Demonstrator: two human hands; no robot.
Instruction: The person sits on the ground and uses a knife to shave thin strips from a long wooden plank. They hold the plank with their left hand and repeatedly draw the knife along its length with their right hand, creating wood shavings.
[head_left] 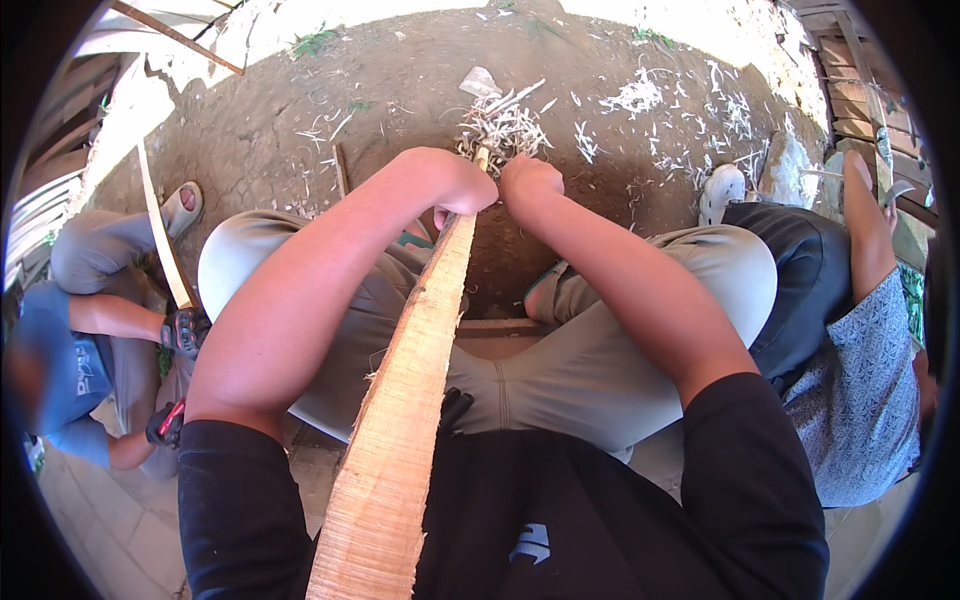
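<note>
A long pale piece of wood (400, 400) with a rough, sawn face slants up from my lap, wide near my body and narrow at its far end. My left hand (463, 185) is bent inward at the wrist and closed around that narrow part, its fingers mostly hidden. Just right of the wood tip, my right hand (531, 183) is closed with its back toward me. Whatever it grips is hidden behind the hand. Curled wood shavings (505, 125) are heaped on the ground right beyond both hands.
A person at left holds a wooden strip (163, 230) in one gloved hand and a red-handled tool (172, 412) in the other. At right, another person's hand is by a metal blade (897, 190). More shavings (640, 95) and a stone (480, 82) lie on the dirt.
</note>
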